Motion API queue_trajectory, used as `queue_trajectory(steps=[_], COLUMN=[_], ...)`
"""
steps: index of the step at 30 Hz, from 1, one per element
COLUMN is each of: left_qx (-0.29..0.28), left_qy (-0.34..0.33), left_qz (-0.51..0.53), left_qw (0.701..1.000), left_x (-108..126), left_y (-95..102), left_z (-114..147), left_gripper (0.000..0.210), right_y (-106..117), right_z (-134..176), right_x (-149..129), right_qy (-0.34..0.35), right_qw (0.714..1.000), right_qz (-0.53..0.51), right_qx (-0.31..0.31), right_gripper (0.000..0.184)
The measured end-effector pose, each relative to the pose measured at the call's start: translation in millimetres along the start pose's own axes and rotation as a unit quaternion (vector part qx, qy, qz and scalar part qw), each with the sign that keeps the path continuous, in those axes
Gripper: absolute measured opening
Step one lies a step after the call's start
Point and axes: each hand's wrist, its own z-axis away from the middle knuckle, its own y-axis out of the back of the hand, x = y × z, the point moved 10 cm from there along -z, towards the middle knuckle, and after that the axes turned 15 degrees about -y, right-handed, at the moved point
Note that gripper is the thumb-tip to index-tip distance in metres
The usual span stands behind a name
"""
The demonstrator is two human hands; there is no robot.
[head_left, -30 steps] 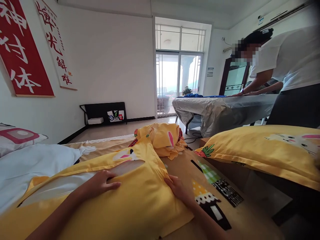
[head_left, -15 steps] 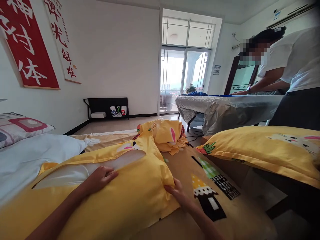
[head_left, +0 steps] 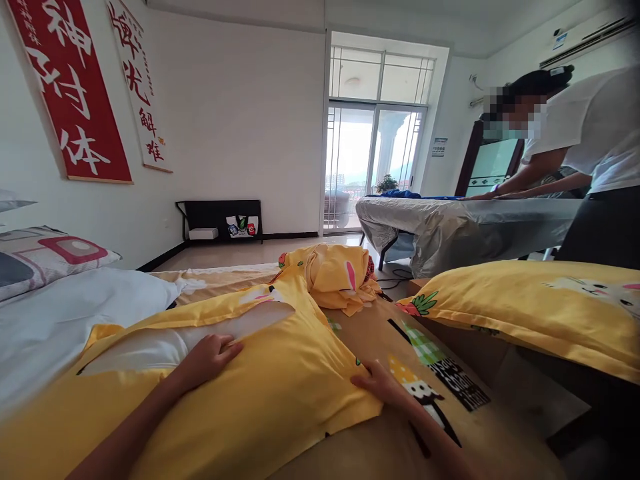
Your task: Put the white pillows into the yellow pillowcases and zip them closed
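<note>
A yellow pillowcase (head_left: 260, 393) lies in front of me with a white pillow (head_left: 150, 350) showing through its long opening. At the near edge of that opening, my left hand (head_left: 213, 358) is closed on the fabric, its fingertips partly hidden. My right hand (head_left: 377, 381) grips the pillowcase's right side edge near the corner, thumb on top. Just beyond, a bundled yellow cloth (head_left: 333, 267) with a pink rabbit ear printed on it touches the far corner of the pillowcase.
Another yellow rabbit-print pillow (head_left: 500, 307) lies at right. White pillows (head_left: 105, 293) and a patterned pillow (head_left: 55, 257) are at left. Beneath is a brown printed cover (head_left: 360, 333). A person in a white shirt (head_left: 595, 127) bends over a plastic-draped table (head_left: 465, 227).
My right hand has moved right with the pillowcase edge, drawing that side out flatter. My left hand keeps its hold at the opening. The view has tilted slightly.
</note>
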Motion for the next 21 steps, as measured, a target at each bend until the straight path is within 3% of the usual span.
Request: queue_trajectory(steps=[5, 12, 15, 18, 21], left_qx=[-0.006, -0.006, -0.003, -0.009, -0.014], left_qy=[-0.003, -0.005, -0.006, -0.009, -0.007], left_qz=[-0.014, -0.015, -0.015, -0.012, -0.009], left_qw=[1.000, 1.000, 1.000, 1.000, 1.000], left_x=[11, 12, 10, 9, 7], left_y=[2.7, 2.5, 1.3, -0.2, -0.7], left_z=[4, 4, 2, 3, 4], left_gripper=[0.045, 0.044, 0.044, 0.045, 0.045], right_y=[23, 23, 13, -2, -7], right_z=[10, 10, 14, 17, 20], right_x=[21, 15, 18, 24, 27], right_qy=[-0.016, -0.016, -0.045, -0.087, -0.100], right_qw=[0.995, 0.991, 0.995, 0.994, 0.992], right_qz=[0.092, 0.133, 0.083, -0.001, -0.019], right_qx=[0.026, 0.015, -0.013, -0.059, -0.075], right_gripper=[0.019, 0.029, 0.025, 0.036, 0.039])
